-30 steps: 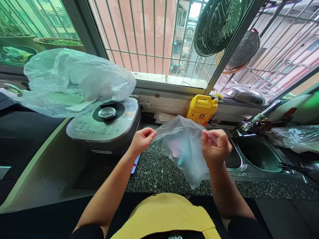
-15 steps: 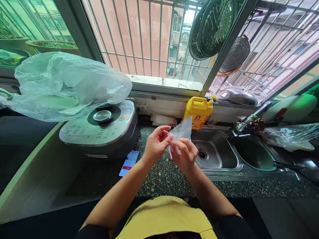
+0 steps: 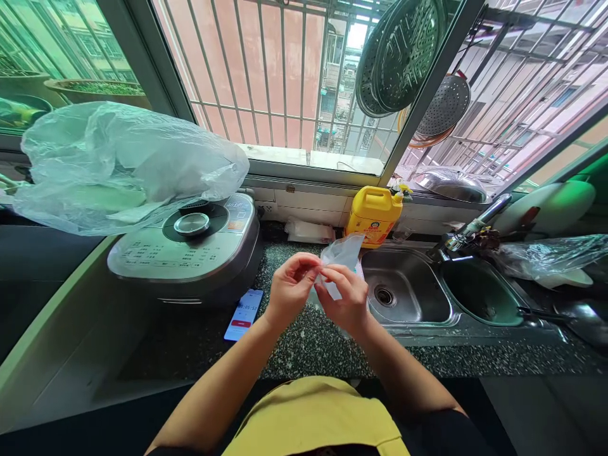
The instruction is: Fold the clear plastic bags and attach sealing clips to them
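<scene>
Over the speckled counter [image 3: 297,348] both my hands meet at one thin, translucent plastic bag [image 3: 346,251]. The fingertips of my left hand [image 3: 293,286] are pinched on its edge. Close beside them, my right hand [image 3: 346,296] pinches the bag too, its fingers curled. Part of the plastic rises behind my hands and some hangs below the right one. My fingers hide the exact spot where they grip it. Left of my hands, a phone [image 3: 244,315] showing a timer lies on the counter.
A rice cooker [image 3: 209,253] stands at left with a large plastic bag [image 3: 137,164] over its back. Behind my hands is a yellow jug [image 3: 373,215]. To the right are a steel sink [image 3: 408,278], a green basin [image 3: 484,297] and a faucet [image 3: 477,221].
My hands have come closer together and slightly lower, the right one moving left. The bag's upper part has sunk a little and more plastic shows below. The view has shifted slightly.
</scene>
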A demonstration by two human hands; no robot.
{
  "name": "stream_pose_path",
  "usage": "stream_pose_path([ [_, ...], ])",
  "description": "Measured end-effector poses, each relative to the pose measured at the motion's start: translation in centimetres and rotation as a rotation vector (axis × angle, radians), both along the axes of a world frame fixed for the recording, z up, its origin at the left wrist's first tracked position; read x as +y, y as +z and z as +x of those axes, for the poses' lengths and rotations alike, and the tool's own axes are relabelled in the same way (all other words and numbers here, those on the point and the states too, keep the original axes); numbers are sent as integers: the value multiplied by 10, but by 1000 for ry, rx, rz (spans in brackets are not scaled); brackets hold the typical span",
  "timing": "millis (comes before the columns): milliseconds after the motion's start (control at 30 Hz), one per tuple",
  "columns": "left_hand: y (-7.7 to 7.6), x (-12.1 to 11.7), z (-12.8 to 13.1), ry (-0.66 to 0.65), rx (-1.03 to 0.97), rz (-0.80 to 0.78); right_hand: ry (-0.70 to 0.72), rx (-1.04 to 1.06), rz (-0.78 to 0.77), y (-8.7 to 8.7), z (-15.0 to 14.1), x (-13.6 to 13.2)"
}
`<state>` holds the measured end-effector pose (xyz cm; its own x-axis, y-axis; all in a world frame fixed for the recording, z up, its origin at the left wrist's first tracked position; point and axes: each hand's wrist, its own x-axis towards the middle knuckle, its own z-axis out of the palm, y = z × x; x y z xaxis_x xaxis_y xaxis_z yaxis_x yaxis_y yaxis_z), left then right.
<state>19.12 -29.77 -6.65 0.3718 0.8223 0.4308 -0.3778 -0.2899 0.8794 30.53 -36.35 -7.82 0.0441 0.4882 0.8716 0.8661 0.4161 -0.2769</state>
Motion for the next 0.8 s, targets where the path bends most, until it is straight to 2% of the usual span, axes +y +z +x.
stream_pose_path([
  [100,5,6,-10,23,65,87,46,-34,-16,22,23,-6],
  [200,9,10,-16,29,126,142,-51,-136,-28,47,56,0],
  [267,8,10,-17,45,147,136,-7,-154,-60,54,73,1],
  [300,7,10,-18,59,151,121,22,-122,-64,52,78,-1],
  [367,2,9,-19,92,148,89,24,54,-71,37,82,-16],
  [467,-2,9,-21,135,158,76,-25,364,-187,-2,76,-55],
  [533,-2,11,-22,139,171,82,-39,415,-234,-23,74,-80],
  [567,-1,12,-21,132,176,83,-62,364,-238,-28,75,-89],
  [633,1,15,-19,111,180,82,-54,84,-244,-26,79,-97],
  [700,4,18,-15,94,184,85,-2,-193,-278,-9,83,-93],
  [800,6,20,-8,75,187,100,173,-533,-364,28,81,-76],
])
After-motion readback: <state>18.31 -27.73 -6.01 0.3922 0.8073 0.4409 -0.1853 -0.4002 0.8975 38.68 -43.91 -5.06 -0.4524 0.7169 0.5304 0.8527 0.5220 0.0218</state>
